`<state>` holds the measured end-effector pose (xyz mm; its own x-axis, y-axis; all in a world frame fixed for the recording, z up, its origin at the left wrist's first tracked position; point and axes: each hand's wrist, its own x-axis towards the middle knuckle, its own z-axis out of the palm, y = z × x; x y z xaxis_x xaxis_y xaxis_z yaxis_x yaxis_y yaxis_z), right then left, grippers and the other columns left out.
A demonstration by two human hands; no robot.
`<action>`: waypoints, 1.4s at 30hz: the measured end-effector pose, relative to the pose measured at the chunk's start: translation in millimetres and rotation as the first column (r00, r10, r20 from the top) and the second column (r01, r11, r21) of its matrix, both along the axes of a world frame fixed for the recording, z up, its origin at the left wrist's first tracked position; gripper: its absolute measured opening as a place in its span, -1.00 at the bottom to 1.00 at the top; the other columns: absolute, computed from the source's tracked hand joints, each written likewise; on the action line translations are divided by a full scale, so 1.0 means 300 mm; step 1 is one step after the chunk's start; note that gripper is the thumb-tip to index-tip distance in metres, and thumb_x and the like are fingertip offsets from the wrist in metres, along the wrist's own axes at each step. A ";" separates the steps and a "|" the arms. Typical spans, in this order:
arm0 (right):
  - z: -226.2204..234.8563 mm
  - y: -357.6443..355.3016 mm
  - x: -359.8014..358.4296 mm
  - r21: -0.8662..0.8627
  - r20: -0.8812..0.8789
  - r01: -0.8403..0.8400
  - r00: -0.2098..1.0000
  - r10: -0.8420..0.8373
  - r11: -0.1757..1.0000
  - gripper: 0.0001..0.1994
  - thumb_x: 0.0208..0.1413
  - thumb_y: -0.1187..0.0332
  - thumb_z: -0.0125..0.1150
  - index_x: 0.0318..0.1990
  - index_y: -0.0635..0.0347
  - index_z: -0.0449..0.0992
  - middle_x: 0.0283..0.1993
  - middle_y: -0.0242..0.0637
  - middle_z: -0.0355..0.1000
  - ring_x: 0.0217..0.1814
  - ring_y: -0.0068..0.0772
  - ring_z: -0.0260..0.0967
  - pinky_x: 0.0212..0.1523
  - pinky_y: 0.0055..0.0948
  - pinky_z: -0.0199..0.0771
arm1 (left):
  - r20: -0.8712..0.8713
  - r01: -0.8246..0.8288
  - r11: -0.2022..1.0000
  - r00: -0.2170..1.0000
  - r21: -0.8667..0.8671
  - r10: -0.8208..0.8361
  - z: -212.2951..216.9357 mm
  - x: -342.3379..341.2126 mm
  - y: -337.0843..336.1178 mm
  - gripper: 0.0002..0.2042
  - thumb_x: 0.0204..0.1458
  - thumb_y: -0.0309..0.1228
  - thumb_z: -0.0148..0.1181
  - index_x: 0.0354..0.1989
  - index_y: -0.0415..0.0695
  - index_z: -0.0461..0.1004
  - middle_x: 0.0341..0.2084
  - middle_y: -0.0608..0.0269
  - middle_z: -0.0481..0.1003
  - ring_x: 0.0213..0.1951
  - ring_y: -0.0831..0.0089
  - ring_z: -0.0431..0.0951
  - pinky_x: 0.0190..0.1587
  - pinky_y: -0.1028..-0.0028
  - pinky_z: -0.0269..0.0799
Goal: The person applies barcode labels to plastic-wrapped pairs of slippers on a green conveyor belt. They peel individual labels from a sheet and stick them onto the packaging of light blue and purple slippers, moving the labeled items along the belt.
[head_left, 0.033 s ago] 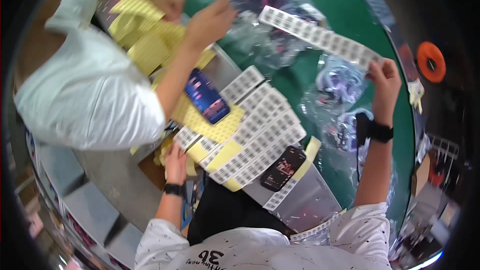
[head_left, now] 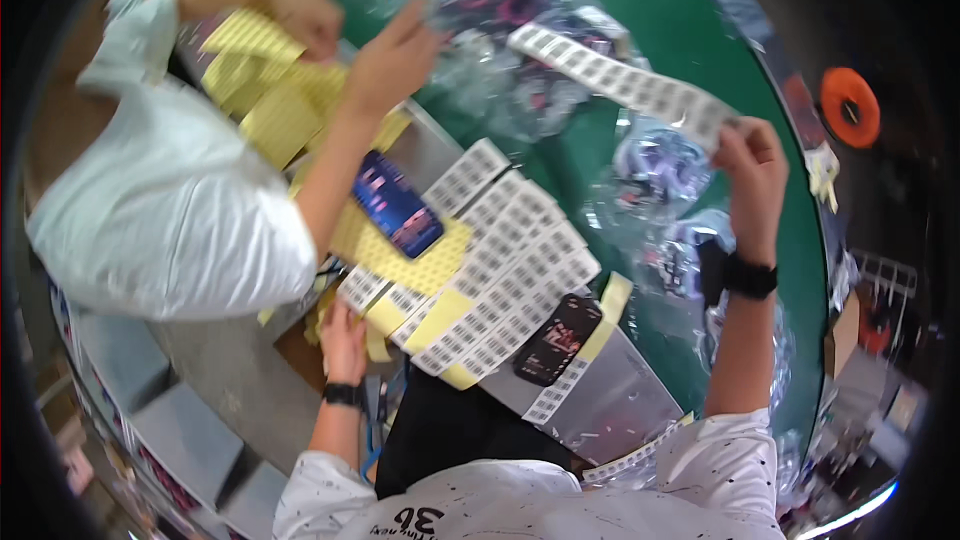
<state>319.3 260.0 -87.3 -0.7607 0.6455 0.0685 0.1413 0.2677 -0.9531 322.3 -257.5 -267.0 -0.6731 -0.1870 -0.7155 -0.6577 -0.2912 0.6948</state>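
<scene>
My right hand (head_left: 748, 155), raised over the right side of the green table, pinches one end of a white label strip (head_left: 620, 80). The strip stretches up and left above bagged cables, its printing blurred. Low on the left, my left hand (head_left: 343, 342) is at the yellow paper scraps by the ends of the laid-out label strips (head_left: 510, 275). Its fingers look bent together; what they hold, if anything, is hidden. A dark phone (head_left: 558, 338) lies on the strips' right side. A second phone (head_left: 398, 205) rests on yellow patterned paper (head_left: 405, 248).
Beside me on the left, a co-worker in a pale shirt (head_left: 170, 200) has both hands over the far bags and yellow paper pile (head_left: 280, 115). Clear bags of cables (head_left: 660, 160) cover parts of the green table (head_left: 690, 30). An orange ring (head_left: 850, 107) is beyond the right edge.
The whole view has shifted slightly, so most things sit a little further left. My right hand still pinches the label strip. The co-worker's nearer hand has moved slightly.
</scene>
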 end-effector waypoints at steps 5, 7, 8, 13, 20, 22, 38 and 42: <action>0.151 -0.179 0.195 -0.405 0.185 -0.097 0.965 0.185 0.909 -0.71 0.11 0.51 0.21 0.01 0.25 0.44 -0.31 -0.37 0.55 -0.42 -0.72 0.35 -0.42 -0.67 0.32 | -0.285 0.260 0.794 0.835 -0.549 -0.471 0.230 -0.003 0.073 -0.90 0.23 -0.45 0.07 -0.17 -0.20 0.36 -0.43 0.41 0.34 -0.41 0.66 0.28 -0.34 0.60 0.27; 0.196 -0.214 0.233 -0.487 0.145 -0.118 0.966 0.214 0.865 -0.57 0.09 0.54 0.23 0.13 0.23 0.33 -0.26 -0.32 0.57 -0.43 -0.76 0.32 -0.42 -0.69 0.30 | -0.357 0.394 0.739 0.689 -0.546 -0.631 0.414 -0.050 0.229 -0.86 0.16 -0.54 0.11 -0.12 -0.26 0.39 -0.32 0.28 0.42 -0.29 0.58 0.44 -0.18 0.56 0.38; 0.199 -0.230 0.247 -0.527 0.076 -0.136 0.976 0.206 0.839 -0.51 0.06 0.57 0.26 0.16 0.22 0.28 -0.37 -0.39 0.53 -0.45 -0.81 0.25 -0.46 -0.69 0.21 | -0.420 0.442 0.711 0.591 -0.547 -0.689 0.501 -0.070 0.342 -0.83 0.15 -0.55 0.12 -0.11 -0.27 0.39 -0.31 0.25 0.44 -0.26 0.56 0.46 -0.15 0.55 0.39; 0.195 -0.190 0.370 -0.485 -0.044 -0.329 0.935 0.353 0.810 -0.54 0.06 0.56 0.28 0.12 0.19 0.29 -0.55 -0.54 0.33 -0.49 -0.81 0.19 -0.49 -0.69 0.09 | -0.614 0.756 0.384 -0.030 -0.531 -0.789 0.751 -0.101 0.847 -0.61 0.03 -0.60 0.19 0.08 -0.30 0.38 -0.06 0.02 0.50 -0.16 0.43 0.55 -0.08 0.49 0.45; 0.125 -0.206 0.475 -0.497 -0.263 -0.131 0.965 -0.004 0.858 -0.67 0.04 0.57 0.30 -0.01 0.26 0.45 -0.26 -0.32 0.48 -0.26 -0.68 0.38 -0.27 -0.63 0.44 | -0.547 0.955 0.230 0.094 -0.185 -0.832 0.796 0.018 1.066 -0.66 0.10 -0.57 0.20 0.08 -0.25 0.43 -0.27 0.21 0.59 -0.32 0.61 0.54 -0.20 0.57 0.45; 0.093 -0.192 0.517 -0.424 -0.205 -0.114 0.978 0.027 0.898 -0.72 0.04 0.57 0.29 -0.06 0.29 0.51 -0.25 -0.34 0.49 -0.27 -0.67 0.39 -0.27 -0.63 0.45 | -0.567 0.946 0.306 0.195 -0.106 -0.801 0.789 0.067 1.106 -0.70 0.14 -0.60 0.15 0.06 -0.26 0.44 -0.27 0.25 0.58 -0.30 0.68 0.51 -0.21 0.61 0.42; 0.067 -0.184 0.581 0.127 -0.121 0.156 0.983 -0.141 0.980 -0.87 -0.10 0.60 0.36 -0.35 0.25 0.60 -0.37 -0.27 0.40 -0.43 -0.40 0.37 -0.37 -0.43 0.38 | -0.419 0.903 0.233 0.066 -0.360 -0.905 0.757 0.137 1.163 -0.82 0.08 -0.66 0.18 -0.13 -0.33 0.51 -0.37 0.28 0.59 -0.38 0.74 0.50 -0.39 0.72 0.34; 0.024 -0.177 0.545 0.294 -0.216 0.126 0.974 -0.063 0.947 -0.84 -0.20 0.62 0.36 -0.39 0.30 0.55 -0.39 -0.22 0.38 -0.41 -0.25 0.33 -0.40 -0.34 0.32 | -0.361 0.891 0.230 0.081 -0.391 -0.929 0.760 0.120 1.155 -0.83 0.07 -0.68 0.18 -0.15 -0.33 0.51 -0.43 0.34 0.57 -0.46 0.81 0.42 -0.48 0.76 0.22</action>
<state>482.9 206.9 -80.2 -0.6470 0.6376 0.4181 -0.0060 0.5441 -0.8390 358.3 89.0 -39.0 -0.5408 0.7899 -0.2892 -0.0028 0.3421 0.9396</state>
